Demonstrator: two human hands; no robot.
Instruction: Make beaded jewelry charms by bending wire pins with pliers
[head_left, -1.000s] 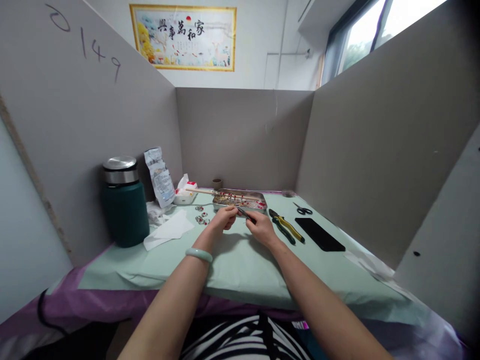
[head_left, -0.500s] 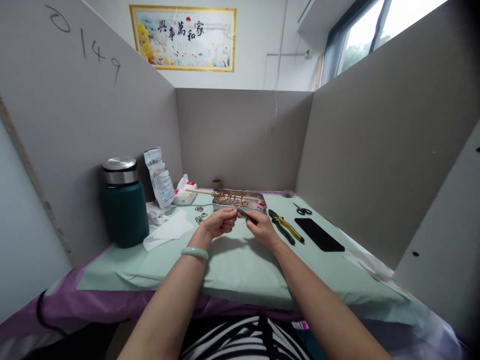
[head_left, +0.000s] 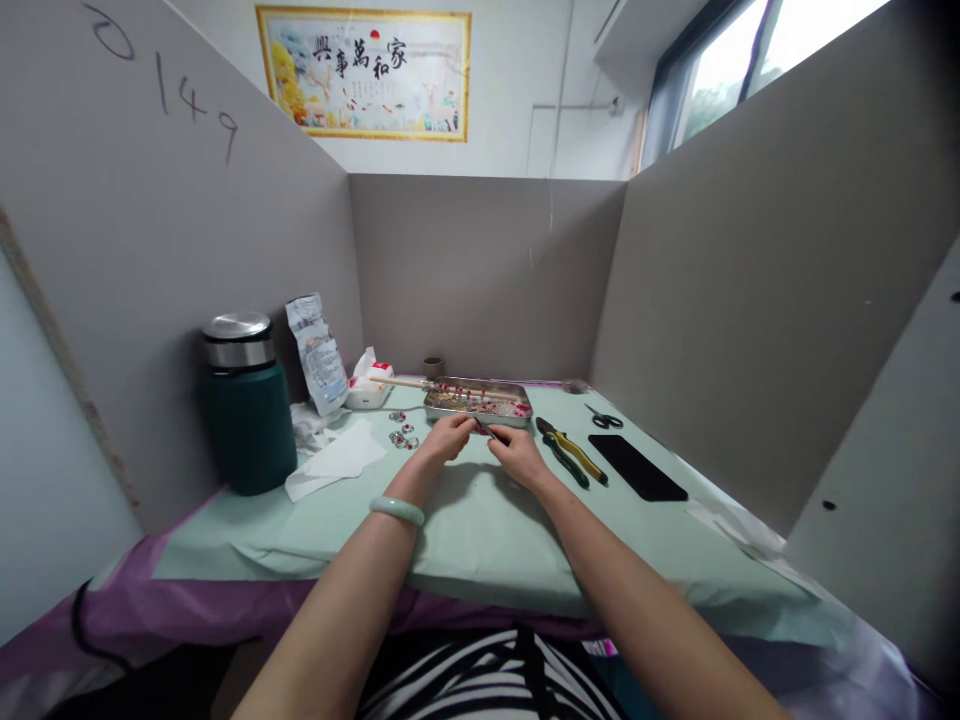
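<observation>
the right hand (head_left: pixel 519 457) grips a slim dark tool (head_left: pixel 487 431), long axis toward ten o'clock, tip by the closed left hand (head_left: pixel 448 438), whose contents i cannot tell.

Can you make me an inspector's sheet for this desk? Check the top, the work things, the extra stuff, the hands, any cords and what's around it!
Surface: pale green cover, wrinkled near the front edge.
Work things: metal tray with red bits and a stick; red-and-silver pieces beside it; pliers; scissors.
Clutter: green flask, pouch, tissue pack, white paper, flat black object.
Left grip: closed near the tool's tip; anything held is too small to tell.
Right grip: holding a slim dark tool.
Cables: black cord-like loop, lower left; can't tell what it is.
Surroundings: grey panels on three sides, framed picture, window.
</observation>
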